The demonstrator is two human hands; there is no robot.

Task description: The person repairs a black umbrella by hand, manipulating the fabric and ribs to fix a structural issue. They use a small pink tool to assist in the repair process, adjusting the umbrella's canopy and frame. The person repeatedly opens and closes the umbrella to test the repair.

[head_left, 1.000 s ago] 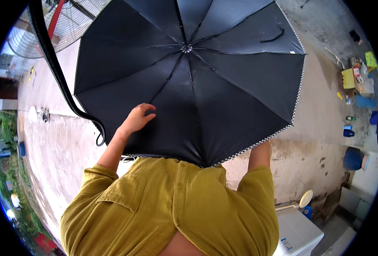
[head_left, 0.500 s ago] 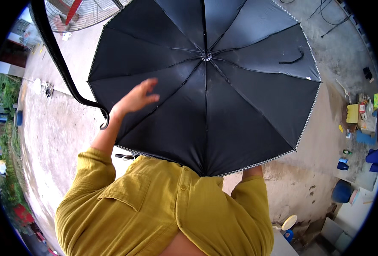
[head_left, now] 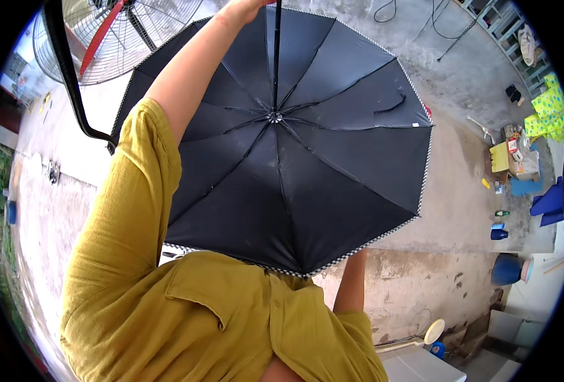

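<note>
A black umbrella [head_left: 352, 165] with a checkered rim is spread wide before me, its ribbed inside facing me. Its dark shaft [head_left: 276, 57] runs from the hub to the top edge of the view. My left hand [head_left: 251, 7] is at that shaft, its fingers apparently closed round it, though the top edge cuts part of the hand off. The right forearm [head_left: 350, 283] goes up behind the lower rim of the canopy, which hides my right hand. A small black strap [head_left: 393, 105] hangs on the inner cloth.
A large caged fan [head_left: 113, 38] with red blades stands at the upper left. Along the right lie a yellow item [head_left: 499, 157], a cardboard box [head_left: 525, 164] and a blue bucket [head_left: 506, 270]. Cables [head_left: 444, 28] lie on the concrete floor at the upper right.
My left hand has moved from over the canopy's left side up to the shaft, the arm stretching out. The umbrella has shifted left and slightly down in view.
</note>
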